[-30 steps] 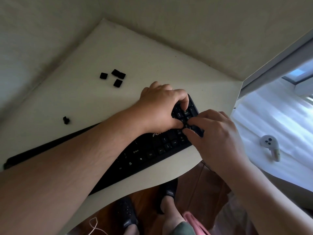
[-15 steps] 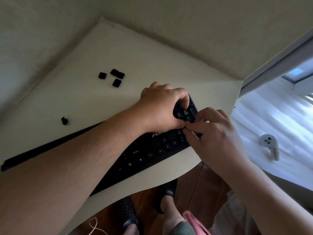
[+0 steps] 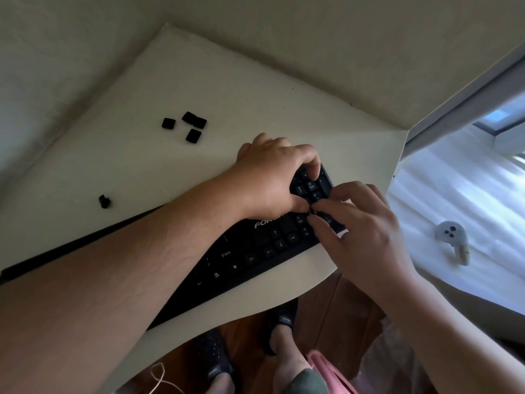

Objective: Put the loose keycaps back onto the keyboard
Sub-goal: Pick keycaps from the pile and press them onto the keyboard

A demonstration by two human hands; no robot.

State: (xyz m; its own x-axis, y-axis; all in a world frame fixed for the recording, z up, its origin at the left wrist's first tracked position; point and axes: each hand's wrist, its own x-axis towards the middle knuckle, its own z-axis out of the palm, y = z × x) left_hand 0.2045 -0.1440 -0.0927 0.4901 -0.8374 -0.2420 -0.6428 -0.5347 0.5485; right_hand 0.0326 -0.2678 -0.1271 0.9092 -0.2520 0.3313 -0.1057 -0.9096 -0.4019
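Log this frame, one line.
step: seating keycap | left hand grips keyboard | right hand pinching at numpad | five loose keycaps left

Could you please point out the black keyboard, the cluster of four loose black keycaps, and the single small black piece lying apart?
Black keyboard (image 3: pixel 279 244): head view, arrow-key area.
Cluster of four loose black keycaps (image 3: pixel 193 135): head view, nearest cap.
Single small black piece (image 3: pixel 104 201): head view, its middle.

White controller on pale sheet
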